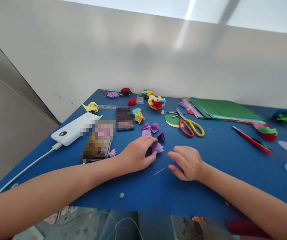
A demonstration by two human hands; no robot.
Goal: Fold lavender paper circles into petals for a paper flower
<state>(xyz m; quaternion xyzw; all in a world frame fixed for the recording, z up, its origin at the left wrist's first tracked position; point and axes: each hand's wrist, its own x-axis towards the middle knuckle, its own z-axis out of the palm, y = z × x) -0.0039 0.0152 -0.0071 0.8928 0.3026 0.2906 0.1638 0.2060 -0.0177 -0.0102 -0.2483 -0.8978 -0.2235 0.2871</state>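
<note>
My left hand (pixel 139 151) is closed on a folded purple paper petal (pixel 158 147), pinching it between thumb and fingers just above the blue table. More folded purple petals (pixel 155 127) lie right behind it, one of them darker (pixel 161 137). To the right, my right hand (pixel 186 162) hovers with its fingers bent and a gap between thumb and forefinger; nothing shows in it. A thin pale line (pixel 160 171) runs across the tabletop between the hands; whether it is a thread or a scratch, I cannot tell.
Scissors (pixel 190 125) with red and yellow handles lie behind my right hand, near a red cutter (pixel 255 140) and coloured paper sheets (pixel 226 109). At left are a white power bank (pixel 74 128) with its cable and two phones (pixel 125 118). Paper flowers (pixel 156 102) stand near the wall.
</note>
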